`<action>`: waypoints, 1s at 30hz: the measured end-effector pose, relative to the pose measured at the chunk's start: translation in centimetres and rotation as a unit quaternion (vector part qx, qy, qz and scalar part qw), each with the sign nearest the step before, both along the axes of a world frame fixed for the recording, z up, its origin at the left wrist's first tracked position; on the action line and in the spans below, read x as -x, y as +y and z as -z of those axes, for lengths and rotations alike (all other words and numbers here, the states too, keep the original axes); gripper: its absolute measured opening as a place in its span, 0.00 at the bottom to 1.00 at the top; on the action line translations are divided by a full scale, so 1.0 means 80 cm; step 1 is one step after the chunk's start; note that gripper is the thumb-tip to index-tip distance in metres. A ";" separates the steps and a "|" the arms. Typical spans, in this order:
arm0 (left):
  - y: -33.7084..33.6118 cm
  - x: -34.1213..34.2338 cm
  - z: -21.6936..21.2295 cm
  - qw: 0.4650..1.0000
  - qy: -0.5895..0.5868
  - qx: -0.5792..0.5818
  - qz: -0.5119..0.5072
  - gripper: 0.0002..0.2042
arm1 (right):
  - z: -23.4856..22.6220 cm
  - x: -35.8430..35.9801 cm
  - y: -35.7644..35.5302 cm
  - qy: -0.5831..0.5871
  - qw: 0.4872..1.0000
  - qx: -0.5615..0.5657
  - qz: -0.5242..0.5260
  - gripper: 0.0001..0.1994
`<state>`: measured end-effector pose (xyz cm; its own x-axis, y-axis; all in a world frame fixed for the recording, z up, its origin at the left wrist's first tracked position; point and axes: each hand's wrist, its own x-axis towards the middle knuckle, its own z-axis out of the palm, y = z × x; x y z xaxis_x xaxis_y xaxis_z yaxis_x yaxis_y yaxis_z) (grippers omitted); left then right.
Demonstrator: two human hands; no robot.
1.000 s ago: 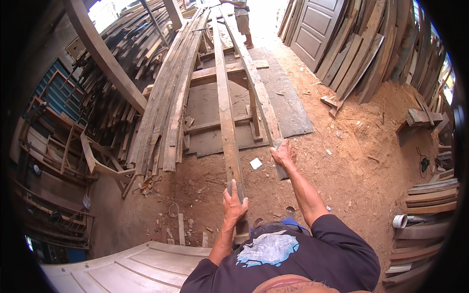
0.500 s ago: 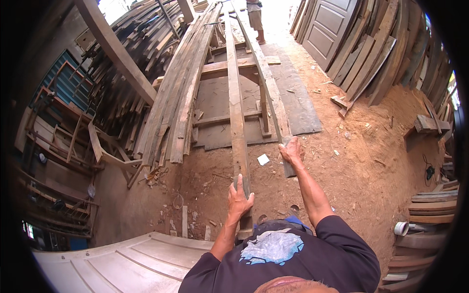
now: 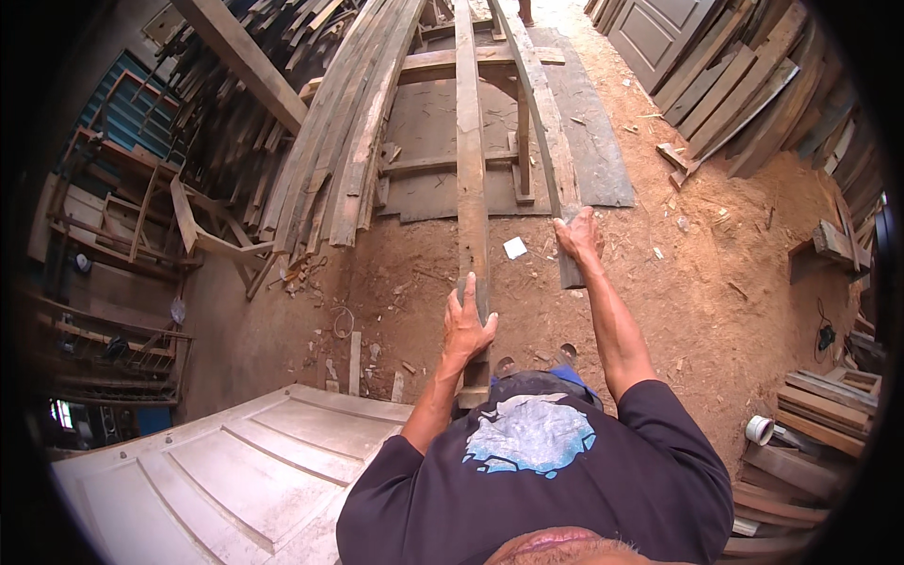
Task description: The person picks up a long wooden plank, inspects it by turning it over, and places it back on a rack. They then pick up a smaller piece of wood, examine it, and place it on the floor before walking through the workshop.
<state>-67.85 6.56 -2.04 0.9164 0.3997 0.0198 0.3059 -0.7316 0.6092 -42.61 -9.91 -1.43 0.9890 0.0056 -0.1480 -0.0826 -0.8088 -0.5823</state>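
Two long, weathered timber planks run away from me, roughly side by side. My left hand (image 3: pixel 466 318) is wrapped around the near part of the left plank (image 3: pixel 470 179), thumb along its right side and fingers over its top. That plank's near end reaches close to my waist. Farther forward, my right hand (image 3: pixel 579 235) grips the right plank (image 3: pixel 541 108) just short of its near end; the fingers' undersides are hidden. Both planks lie across a wooden trestle frame (image 3: pixel 443 62).
A stack of boards (image 3: pixel 353 179) lies left of the planks. A panelled white door (image 3: pixel 254 461) is at lower left, beside a post (image 3: pixel 240 61) and lumber pile. More boards (image 3: pixel 744 104) lean at right. Sawdust covers the ground (image 3: pixel 659 311), with a white scrap (image 3: pixel 514 248).
The view has tilted downward, so the person at the far end is mostly out of frame. Both hands keep their hold on the planks, which show little movement of their own.
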 end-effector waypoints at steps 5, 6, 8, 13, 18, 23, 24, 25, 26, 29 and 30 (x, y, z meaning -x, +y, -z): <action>0.003 0.003 0.008 1.000 -0.021 -0.005 0.002 0.50 | -0.007 0.004 0.002 -0.006 1.000 0.018 -0.004 0.37; 0.003 0.001 0.007 1.000 -0.024 -0.003 0.004 0.50 | -0.007 0.002 0.002 -0.006 1.000 0.019 -0.001 0.37; 0.002 0.001 0.006 1.000 -0.030 0.001 0.008 0.50 | -0.008 0.002 -0.002 0.004 1.000 0.022 -0.001 0.37; 0.002 0.000 0.008 0.999 -0.031 0.003 0.008 0.50 | -0.006 0.000 -0.002 -0.001 1.000 0.025 -0.002 0.38; 0.003 0.001 0.006 0.999 -0.033 0.004 0.008 0.49 | 0.003 -0.001 -0.003 -0.003 1.000 0.013 -0.005 0.39; 0.003 -0.001 0.004 1.000 -0.019 0.003 0.003 0.49 | -0.001 -0.001 -0.001 -0.011 1.000 0.024 0.005 0.38; 0.002 0.000 0.004 1.000 -0.018 0.002 0.002 0.49 | -0.004 0.001 0.000 -0.008 1.000 0.026 0.007 0.38; 0.002 0.000 0.005 1.000 -0.017 0.000 0.001 0.49 | -0.006 0.002 0.000 -0.005 1.000 0.028 0.009 0.38; 0.003 0.000 0.005 1.000 -0.015 -0.001 -0.001 0.49 | -0.010 0.003 0.001 -0.001 1.000 0.024 0.006 0.38; 0.003 0.000 0.007 1.000 -0.019 0.000 0.001 0.49 | -0.016 0.004 0.002 0.006 1.000 0.018 0.002 0.37; 0.003 0.000 0.008 1.000 -0.020 0.001 0.001 0.49 | -0.016 0.006 0.001 0.005 1.000 0.020 0.004 0.37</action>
